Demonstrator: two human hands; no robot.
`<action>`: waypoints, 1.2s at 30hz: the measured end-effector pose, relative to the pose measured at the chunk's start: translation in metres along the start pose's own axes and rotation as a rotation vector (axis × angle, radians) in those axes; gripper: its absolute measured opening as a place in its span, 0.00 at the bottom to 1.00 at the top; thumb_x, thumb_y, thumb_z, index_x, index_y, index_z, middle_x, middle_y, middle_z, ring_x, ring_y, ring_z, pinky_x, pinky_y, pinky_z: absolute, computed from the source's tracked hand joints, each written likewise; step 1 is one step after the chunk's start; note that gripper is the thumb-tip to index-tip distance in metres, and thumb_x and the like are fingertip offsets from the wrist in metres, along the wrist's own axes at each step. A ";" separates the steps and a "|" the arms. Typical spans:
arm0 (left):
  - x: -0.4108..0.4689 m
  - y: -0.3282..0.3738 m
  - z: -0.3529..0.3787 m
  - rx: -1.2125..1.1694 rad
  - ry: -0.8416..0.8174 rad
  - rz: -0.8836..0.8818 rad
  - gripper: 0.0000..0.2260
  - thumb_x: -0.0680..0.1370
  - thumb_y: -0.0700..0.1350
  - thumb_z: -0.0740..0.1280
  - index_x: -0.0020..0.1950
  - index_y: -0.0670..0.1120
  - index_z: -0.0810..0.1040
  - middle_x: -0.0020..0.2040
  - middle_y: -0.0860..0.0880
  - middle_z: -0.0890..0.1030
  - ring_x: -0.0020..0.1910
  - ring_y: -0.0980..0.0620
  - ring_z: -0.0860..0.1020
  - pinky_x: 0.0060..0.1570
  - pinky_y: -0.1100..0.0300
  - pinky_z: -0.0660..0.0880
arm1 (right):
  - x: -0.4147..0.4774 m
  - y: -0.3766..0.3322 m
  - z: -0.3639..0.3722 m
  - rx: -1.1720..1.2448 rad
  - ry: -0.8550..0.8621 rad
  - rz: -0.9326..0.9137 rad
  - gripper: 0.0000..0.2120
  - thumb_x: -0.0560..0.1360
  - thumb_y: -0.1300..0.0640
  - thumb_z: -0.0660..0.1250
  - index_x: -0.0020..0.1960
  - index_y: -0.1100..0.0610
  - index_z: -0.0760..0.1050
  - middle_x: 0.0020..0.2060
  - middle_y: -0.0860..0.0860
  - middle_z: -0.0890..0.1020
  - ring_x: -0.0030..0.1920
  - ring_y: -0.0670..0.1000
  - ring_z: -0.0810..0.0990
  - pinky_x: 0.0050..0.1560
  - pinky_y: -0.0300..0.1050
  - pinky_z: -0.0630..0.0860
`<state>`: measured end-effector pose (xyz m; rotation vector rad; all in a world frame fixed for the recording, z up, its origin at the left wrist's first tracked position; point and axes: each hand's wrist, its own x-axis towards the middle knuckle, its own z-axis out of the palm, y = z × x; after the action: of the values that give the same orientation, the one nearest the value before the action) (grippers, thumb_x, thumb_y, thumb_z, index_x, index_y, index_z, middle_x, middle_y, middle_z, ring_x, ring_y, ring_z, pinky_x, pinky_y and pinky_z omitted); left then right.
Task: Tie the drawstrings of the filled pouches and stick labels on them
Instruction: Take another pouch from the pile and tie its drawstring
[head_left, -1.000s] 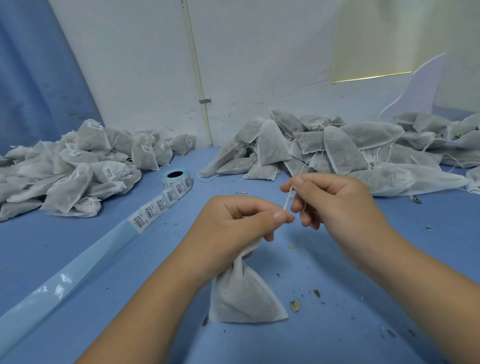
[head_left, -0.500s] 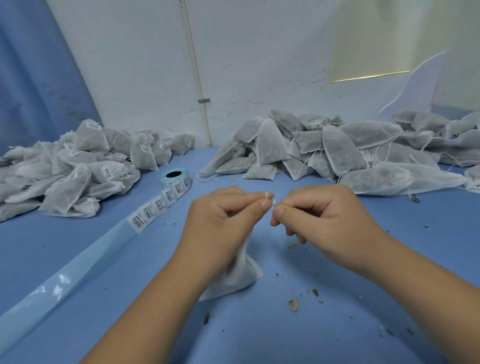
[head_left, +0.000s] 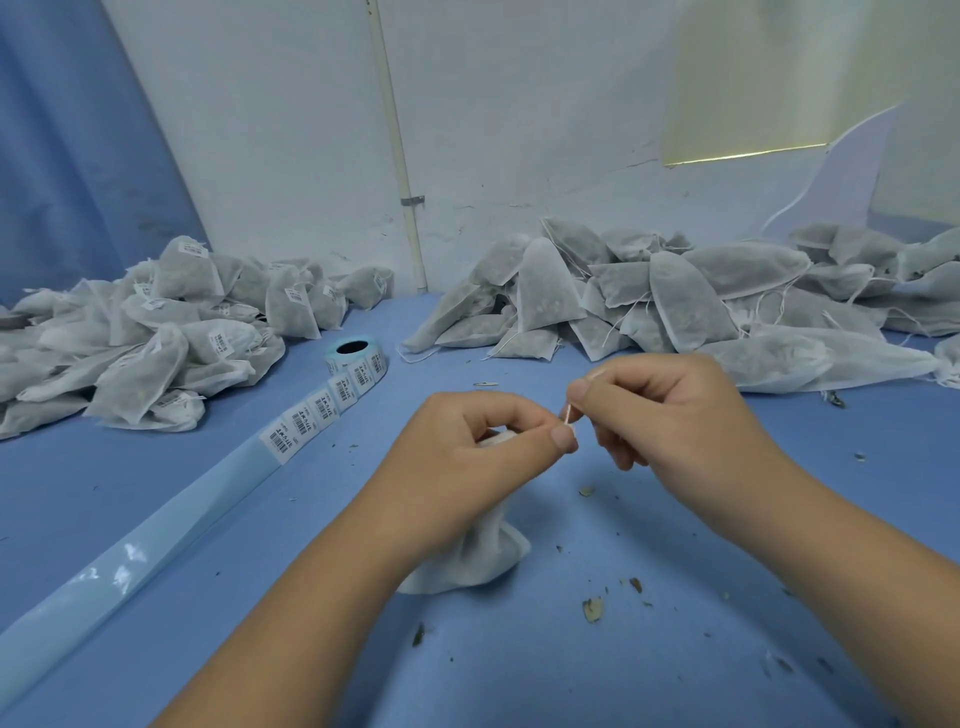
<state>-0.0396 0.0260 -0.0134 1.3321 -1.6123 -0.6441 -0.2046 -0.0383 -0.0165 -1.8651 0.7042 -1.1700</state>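
Clamping the gathered neck in curled fingers, our left hand (head_left: 467, 457) hides most of the pouch (head_left: 470, 564), base on the table (head_left: 519, 675). Our right hand (head_left: 670, 415) pinches the drawstring (head_left: 568, 415); whether it is knotted we cannot tell.

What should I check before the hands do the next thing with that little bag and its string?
1. Left hand grips the pouch by its neck: ok.
2. Right hand pinches the drawstring: ok.
3. Knot pulled tight: cannot tell, the fingers hide it.
4. Label stuck on this pouch: not ok, none shows on the side in view.
5. Next label waiting on the label strip, to the left of the hands: ok.
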 end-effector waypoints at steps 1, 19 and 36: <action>0.000 -0.001 -0.001 -0.026 -0.027 -0.013 0.07 0.68 0.57 0.71 0.36 0.56 0.84 0.37 0.57 0.82 0.43 0.52 0.81 0.44 0.66 0.71 | 0.000 0.000 0.001 -0.003 -0.001 -0.003 0.11 0.74 0.53 0.69 0.33 0.52 0.81 0.24 0.48 0.74 0.26 0.47 0.72 0.27 0.37 0.68; 0.002 0.007 0.002 -0.398 -0.073 -0.222 0.08 0.68 0.46 0.64 0.32 0.48 0.81 0.29 0.50 0.71 0.26 0.54 0.66 0.25 0.66 0.64 | 0.005 0.006 -0.002 -0.283 0.290 -0.049 0.09 0.72 0.54 0.70 0.51 0.46 0.76 0.46 0.42 0.78 0.42 0.39 0.76 0.43 0.33 0.69; 0.003 0.005 0.005 -0.226 -0.007 -0.166 0.08 0.67 0.48 0.62 0.30 0.50 0.78 0.27 0.53 0.70 0.26 0.54 0.66 0.27 0.65 0.64 | -0.009 -0.012 0.004 -0.428 0.036 -0.402 0.07 0.71 0.63 0.70 0.43 0.52 0.84 0.34 0.44 0.82 0.37 0.44 0.78 0.38 0.37 0.74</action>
<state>-0.0458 0.0236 -0.0105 1.3034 -1.3975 -0.9044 -0.2043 -0.0241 -0.0110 -2.4322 0.6543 -1.3846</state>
